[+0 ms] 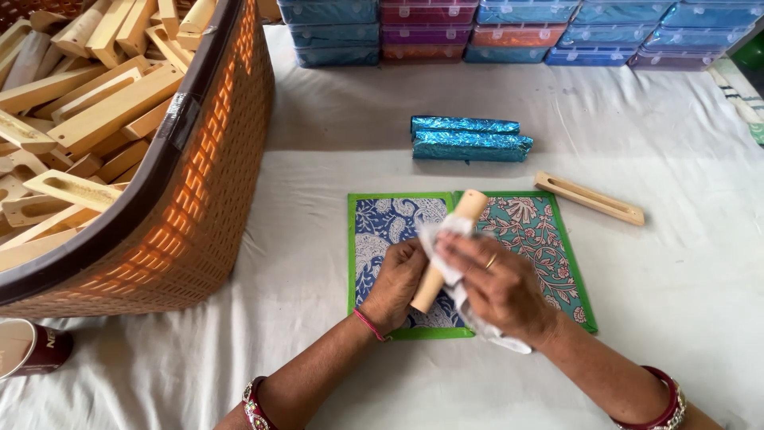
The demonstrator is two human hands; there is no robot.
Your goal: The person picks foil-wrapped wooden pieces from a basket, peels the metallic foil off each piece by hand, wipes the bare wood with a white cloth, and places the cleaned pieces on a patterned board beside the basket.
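Note:
My left hand [395, 283] grips the lower part of a light wooden stick [462, 209], which tilts up to the right. A white cloth [450, 239] is pressed around the stick's middle by my right hand [500, 283], with its loose end trailing below my wrist. Both hands hover over two printed fabric mats with green borders, a blue one [382, 223] on the left and a teal one [537, 231] on the right. They lie side by side on the white sheet [318, 159].
A brown woven basket [199, 191] full of wooden slotted pieces fills the left. Two blue foil packets [469, 142] lie beyond the mats. One slotted wooden piece [590, 198] lies at right. Stacked coloured plastic boxes [517, 32] line the back. A dark tin [32, 348] stands at lower left.

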